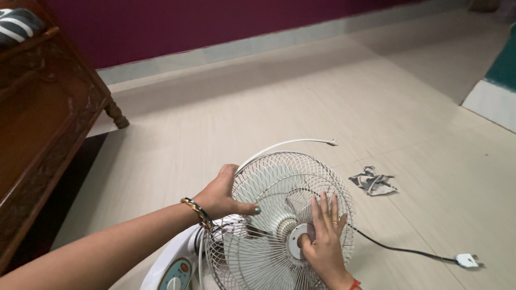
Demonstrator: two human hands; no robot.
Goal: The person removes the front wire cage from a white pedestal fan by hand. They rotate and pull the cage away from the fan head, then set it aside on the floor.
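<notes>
A white table fan [279,225] lay on the floor [333,107], grille facing up, base cut off below; left hand [220,194] clasped its rim, right hand [322,239] pressed flat, unclenched, on its hub.

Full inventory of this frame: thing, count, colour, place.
table fan: 1, white with wire guard, floor, bottom centre
guard ring: 1, white, loose at the guard's top edge
power cord: 1, black, floor right of fan
plug: 1, white, cord's end
cloth rag: 1, grey-white, floor right
wooden furniture: 1, dark brown, left
left hand: bangle, gripping guard's left edge
right hand: flat on guard's centre
</notes>
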